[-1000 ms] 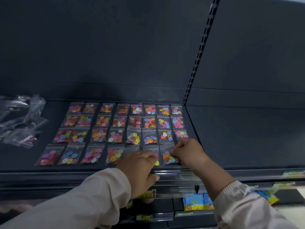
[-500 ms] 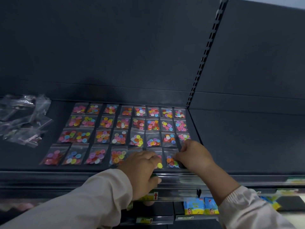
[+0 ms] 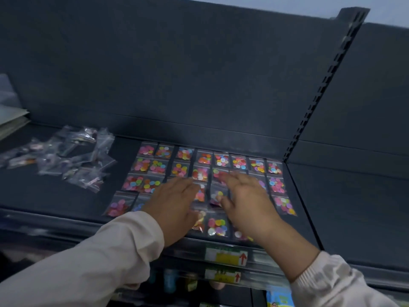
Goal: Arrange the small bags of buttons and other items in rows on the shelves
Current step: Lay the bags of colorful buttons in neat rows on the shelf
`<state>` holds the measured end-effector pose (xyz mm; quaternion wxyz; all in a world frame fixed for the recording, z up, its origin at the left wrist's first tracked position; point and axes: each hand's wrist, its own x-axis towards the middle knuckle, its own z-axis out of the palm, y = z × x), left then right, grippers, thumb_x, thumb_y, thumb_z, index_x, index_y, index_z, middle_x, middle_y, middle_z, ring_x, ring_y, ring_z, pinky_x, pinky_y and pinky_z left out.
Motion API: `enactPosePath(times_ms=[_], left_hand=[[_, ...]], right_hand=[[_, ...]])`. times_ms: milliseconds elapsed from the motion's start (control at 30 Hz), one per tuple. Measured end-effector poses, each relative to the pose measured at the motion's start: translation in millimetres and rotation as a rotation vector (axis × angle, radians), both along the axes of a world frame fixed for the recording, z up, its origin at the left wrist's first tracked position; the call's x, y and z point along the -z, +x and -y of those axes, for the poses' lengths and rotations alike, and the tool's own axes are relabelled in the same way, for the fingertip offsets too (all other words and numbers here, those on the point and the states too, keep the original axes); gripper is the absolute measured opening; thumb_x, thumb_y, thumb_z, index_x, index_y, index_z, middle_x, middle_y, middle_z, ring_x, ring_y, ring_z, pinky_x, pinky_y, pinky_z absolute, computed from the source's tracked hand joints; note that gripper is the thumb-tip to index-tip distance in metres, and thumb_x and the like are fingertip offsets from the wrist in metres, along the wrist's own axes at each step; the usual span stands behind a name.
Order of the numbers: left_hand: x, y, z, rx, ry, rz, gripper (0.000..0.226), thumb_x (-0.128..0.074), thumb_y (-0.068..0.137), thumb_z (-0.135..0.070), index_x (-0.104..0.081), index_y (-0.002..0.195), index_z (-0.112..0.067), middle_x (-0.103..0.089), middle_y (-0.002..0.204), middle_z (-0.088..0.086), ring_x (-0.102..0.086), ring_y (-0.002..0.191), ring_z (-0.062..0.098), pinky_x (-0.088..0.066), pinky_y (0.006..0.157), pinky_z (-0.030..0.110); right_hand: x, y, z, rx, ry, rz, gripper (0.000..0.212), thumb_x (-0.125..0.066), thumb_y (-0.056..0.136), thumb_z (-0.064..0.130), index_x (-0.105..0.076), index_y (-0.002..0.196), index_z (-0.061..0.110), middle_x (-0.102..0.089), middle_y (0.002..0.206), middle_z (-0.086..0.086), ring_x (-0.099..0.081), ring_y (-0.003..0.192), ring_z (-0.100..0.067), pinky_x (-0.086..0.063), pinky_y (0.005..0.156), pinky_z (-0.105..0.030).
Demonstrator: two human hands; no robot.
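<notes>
Head view: at the left of the frame a loose pile (image 3: 66, 158) of clear bags sits on the shelf (image 3: 55, 196), well apart from the grid of button bags (image 3: 221, 160) at centre. The risk, I judge, is that a sliding palm drags slick bags askew or overlaps them. At centre the left hand (image 3: 174, 202) lies flat over the lower rows, fingers straight, gripping nothing. Just right of it the right hand (image 3: 247, 204) is likewise flat and empty, and one bag shows between the thumbs.

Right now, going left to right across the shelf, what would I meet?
Loose bag pile → pink button bag → left hand → right hand → slotted upright.
</notes>
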<state>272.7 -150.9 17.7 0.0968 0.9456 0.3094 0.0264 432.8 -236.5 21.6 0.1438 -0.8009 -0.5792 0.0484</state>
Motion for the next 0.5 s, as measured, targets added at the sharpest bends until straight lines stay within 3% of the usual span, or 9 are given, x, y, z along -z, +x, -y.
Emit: enactPosePath(times_ms=[167,500], left_hand=[[-6,-46,-46,-0.11,0.056,-0.014,0.068,-0.038,0.094,-0.05,-0.006,0.15,-0.028,-0.002,0.159,-0.006,0.004,0.146,0.016,-0.005,0.117,0.036],[-3,-162,-144,-0.234,0.047,-0.089,0.07,-0.038,0.093,-0.053,-0.007,0.15,-0.027,-0.008,0.158,-0.004,-0.006,0.146,0.017,-0.008,0.117,0.035]], right_hand=[[-1,-43,-48,-0.098,-0.081,0.074,0.063,-0.039,0.095,0.048,-0.015,0.149,0.029,-0.008,0.158,0.003,0.001,0.145,-0.02,-0.002,0.117,-0.039],[-1,-148,-162,-0.277,-0.135,0.078,0.066,-0.038,0.095,0.048,-0.009,0.15,0.024,0.0,0.159,0.003,0.005,0.145,-0.018,0.001,0.118,-0.035]])
